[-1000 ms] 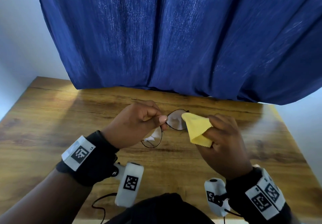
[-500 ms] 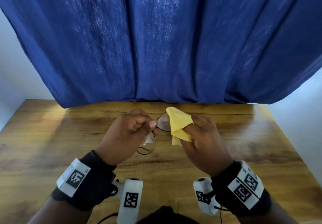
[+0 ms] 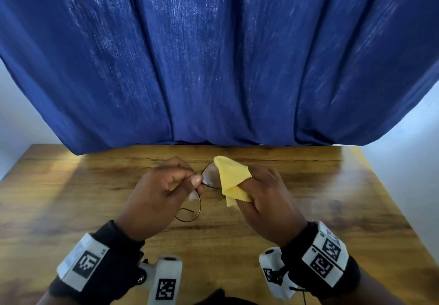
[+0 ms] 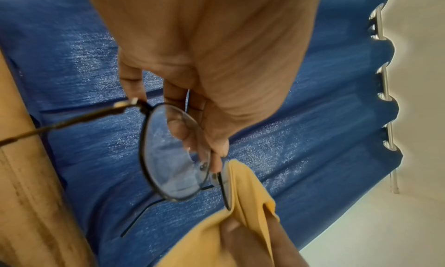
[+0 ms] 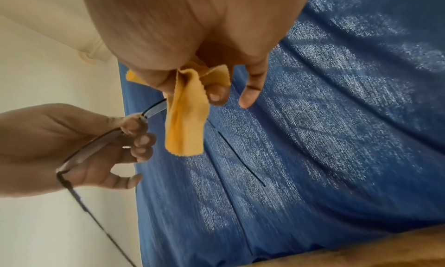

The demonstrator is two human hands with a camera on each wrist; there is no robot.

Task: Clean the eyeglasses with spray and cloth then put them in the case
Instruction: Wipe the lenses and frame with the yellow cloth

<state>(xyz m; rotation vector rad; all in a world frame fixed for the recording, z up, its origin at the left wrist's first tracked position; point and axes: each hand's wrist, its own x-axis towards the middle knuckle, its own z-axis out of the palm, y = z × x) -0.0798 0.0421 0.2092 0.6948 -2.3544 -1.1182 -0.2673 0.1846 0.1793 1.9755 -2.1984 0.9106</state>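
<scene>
Blue curtain point(image 3: 213, 55) is hanging behind the wooden table point(image 3: 332, 197) I'm working over. I'm pinching the eyeglasses point(image 3: 209, 176) at the bridge with my left hand point(image 3: 161, 197), holding them above the tabletop. My right hand point(image 3: 268, 197) is squeezing the yellow cloth point(image 3: 232, 176) around one lens.

Both forearms come in from 6 o'clock, wrists strapped. Left hand point(image 3: 161, 195) is curled with thumb and fingers pinched together; right hand point(image 3: 266, 197) at 3 o'clock of it, fingers pinching too.
</scene>
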